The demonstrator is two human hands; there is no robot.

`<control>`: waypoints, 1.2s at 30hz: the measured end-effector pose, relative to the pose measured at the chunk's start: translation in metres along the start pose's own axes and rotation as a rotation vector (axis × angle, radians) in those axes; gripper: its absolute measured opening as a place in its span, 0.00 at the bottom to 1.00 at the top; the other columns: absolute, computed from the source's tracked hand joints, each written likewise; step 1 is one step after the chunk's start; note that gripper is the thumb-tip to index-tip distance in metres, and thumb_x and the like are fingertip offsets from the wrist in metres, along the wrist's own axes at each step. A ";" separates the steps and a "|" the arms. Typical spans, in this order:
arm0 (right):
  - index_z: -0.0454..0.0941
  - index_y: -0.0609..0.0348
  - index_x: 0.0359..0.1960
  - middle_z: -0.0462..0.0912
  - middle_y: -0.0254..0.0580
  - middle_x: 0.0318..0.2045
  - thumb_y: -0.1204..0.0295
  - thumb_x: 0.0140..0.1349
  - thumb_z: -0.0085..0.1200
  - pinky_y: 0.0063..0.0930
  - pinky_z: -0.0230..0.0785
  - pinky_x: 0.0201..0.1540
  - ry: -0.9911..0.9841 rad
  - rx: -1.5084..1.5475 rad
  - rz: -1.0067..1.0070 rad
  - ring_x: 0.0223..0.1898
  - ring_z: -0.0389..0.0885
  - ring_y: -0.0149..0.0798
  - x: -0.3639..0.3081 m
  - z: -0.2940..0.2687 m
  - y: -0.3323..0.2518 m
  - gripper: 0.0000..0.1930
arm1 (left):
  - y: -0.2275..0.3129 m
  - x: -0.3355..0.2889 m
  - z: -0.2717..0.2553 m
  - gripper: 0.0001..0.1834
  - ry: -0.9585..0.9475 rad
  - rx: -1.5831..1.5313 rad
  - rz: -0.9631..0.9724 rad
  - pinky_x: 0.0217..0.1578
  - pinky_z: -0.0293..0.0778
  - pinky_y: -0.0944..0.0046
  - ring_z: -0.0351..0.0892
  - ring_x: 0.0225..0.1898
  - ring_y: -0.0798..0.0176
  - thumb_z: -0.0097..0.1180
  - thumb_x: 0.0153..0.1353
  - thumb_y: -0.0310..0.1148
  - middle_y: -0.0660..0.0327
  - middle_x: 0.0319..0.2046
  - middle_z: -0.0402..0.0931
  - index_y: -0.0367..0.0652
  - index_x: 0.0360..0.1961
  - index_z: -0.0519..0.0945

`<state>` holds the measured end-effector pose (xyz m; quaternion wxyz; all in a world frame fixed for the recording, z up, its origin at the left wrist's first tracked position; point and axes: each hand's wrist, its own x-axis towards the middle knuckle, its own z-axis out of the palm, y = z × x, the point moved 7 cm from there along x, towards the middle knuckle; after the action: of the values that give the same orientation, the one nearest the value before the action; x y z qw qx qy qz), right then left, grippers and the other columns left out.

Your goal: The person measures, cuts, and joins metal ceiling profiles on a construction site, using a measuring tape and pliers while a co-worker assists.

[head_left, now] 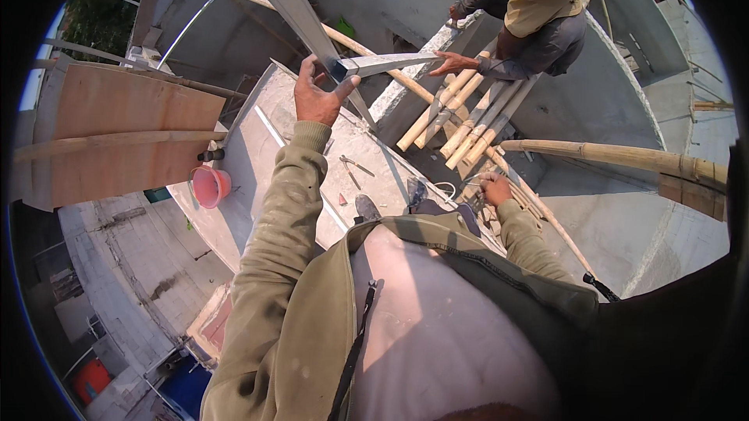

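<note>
My left hand (316, 97) is raised, its fingers and thumb closed around the joined end of a silvery metal channel (292, 11). This channel slants up to the far left. From the joint a shorter metal bar (390, 63) runs right to the open hand (449, 63) of a co-worker. Lower right, my right hand (494, 188) is closed beside a thin pale wire loop (446, 187); what it grips, if anything, is too small to tell. Long-handled pincers (355, 171) lie on the concrete ledge (292, 163) by my shoes.
A co-worker (538, 31) leans over a concrete wall at the upper right. Several bamboo poles (460, 113) span the gap below, and a thick one (616, 157) crosses at right. A pink bucket (211, 185) and a plywood sheet (133, 128) are at left.
</note>
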<state>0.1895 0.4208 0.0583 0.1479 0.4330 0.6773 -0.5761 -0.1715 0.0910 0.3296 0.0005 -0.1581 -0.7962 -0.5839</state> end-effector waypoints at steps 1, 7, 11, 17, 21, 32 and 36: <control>0.80 0.63 0.48 0.79 0.36 0.26 0.74 0.61 0.55 0.26 0.66 0.23 -0.037 0.009 -0.014 0.23 0.75 0.29 -0.001 0.005 -0.021 0.14 | -0.001 0.000 0.000 0.36 0.005 0.015 -0.010 0.60 0.71 0.52 0.80 0.52 0.59 0.79 0.47 0.39 0.59 0.47 0.81 0.44 0.55 0.74; 0.80 0.64 0.51 0.81 0.38 0.28 0.73 0.62 0.54 0.27 0.68 0.27 -0.135 -0.144 -0.219 0.24 0.76 0.29 0.032 0.027 -0.079 0.16 | 0.002 -0.018 -0.013 0.60 -0.084 0.037 -0.027 0.67 0.62 0.43 0.67 0.68 0.48 0.82 0.42 0.48 0.47 0.65 0.68 0.48 0.73 0.58; 0.81 0.63 0.50 0.84 0.42 0.29 0.72 0.60 0.54 0.27 0.71 0.28 -0.204 -0.170 -0.171 0.26 0.80 0.32 0.033 0.044 -0.091 0.17 | -0.054 -0.063 -0.064 0.43 0.143 -0.037 -0.177 0.66 0.64 0.48 0.67 0.67 0.46 0.64 0.64 0.54 0.44 0.66 0.66 0.42 0.71 0.61; 0.79 0.56 0.43 0.79 0.33 0.25 0.66 0.67 0.56 0.26 0.69 0.23 -0.239 -0.182 0.117 0.20 0.75 0.29 0.041 0.093 -0.081 0.08 | -0.230 -0.293 -0.136 0.16 0.374 0.368 -1.014 0.45 0.77 0.48 0.86 0.37 0.45 0.49 0.65 0.28 0.47 0.28 0.85 0.50 0.54 0.77; 0.79 0.53 0.35 0.78 0.32 0.23 0.66 0.67 0.57 0.27 0.66 0.21 -0.369 -0.331 0.060 0.18 0.73 0.29 0.085 0.155 -0.071 0.06 | -0.290 -0.453 -0.061 0.36 0.066 0.401 -1.182 0.60 0.72 0.49 0.76 0.58 0.38 0.66 0.57 0.43 0.39 0.56 0.76 0.51 0.67 0.70; 0.80 0.64 0.44 0.83 0.66 0.42 0.62 0.60 0.60 0.43 0.76 0.51 -0.508 -1.191 -0.391 0.49 0.83 0.57 0.250 0.505 0.131 0.17 | -0.341 -0.566 0.021 0.47 -0.320 0.362 -1.480 0.60 0.72 0.41 0.65 0.66 0.36 0.74 0.44 0.52 0.44 0.71 0.58 0.59 0.68 0.69; 0.67 0.68 0.62 0.76 0.69 0.52 0.53 0.58 0.64 0.52 0.70 0.59 -0.331 -1.251 -0.162 0.56 0.76 0.67 0.328 0.600 0.212 0.38 | -0.357 -0.582 0.000 0.47 -0.205 0.294 -1.428 0.59 0.73 0.42 0.67 0.66 0.38 0.76 0.41 0.53 0.48 0.69 0.62 0.59 0.65 0.71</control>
<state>-0.0199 0.0037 -0.4845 0.4306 0.1185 0.8835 -0.1415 0.2919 -0.1506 -0.1100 -0.4333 0.3466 -0.7714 -0.3116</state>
